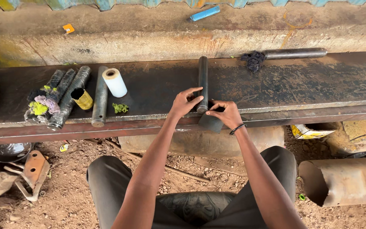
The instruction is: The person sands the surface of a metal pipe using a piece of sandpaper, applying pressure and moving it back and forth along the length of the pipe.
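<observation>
We observed both forearms extended forward from the seated body, converging over the near edge of the steel beam (276, 85).

The left hand (184, 103) was held palm down with the wrist slightly raised. Its fingers (193, 91) were spread and curved, with the tips resting on the near end of the dark tube (203, 80). The grip was loose, a light pinch rather than a full wrap.

The right hand (225, 113), with a dark bangle (237, 129) at the wrist, was placed just beside the left. Its fingers were curled over a short dark cylinder (210, 123) at the beam's front edge. The thumb pointed toward the tube's end. We could not tell how firmly this hand was closed.

The tube lay on the beam, pointing away from the body, with its near end at the front edge between the two hands.

To the left on the beam lay a white roll (115, 82), a yellow cup (82, 99), a grey pipe (100, 96) and wrapped rods (66, 95). A second pipe (295, 53) and a dark rag (253, 60) lay at the far right edge.
</observation>
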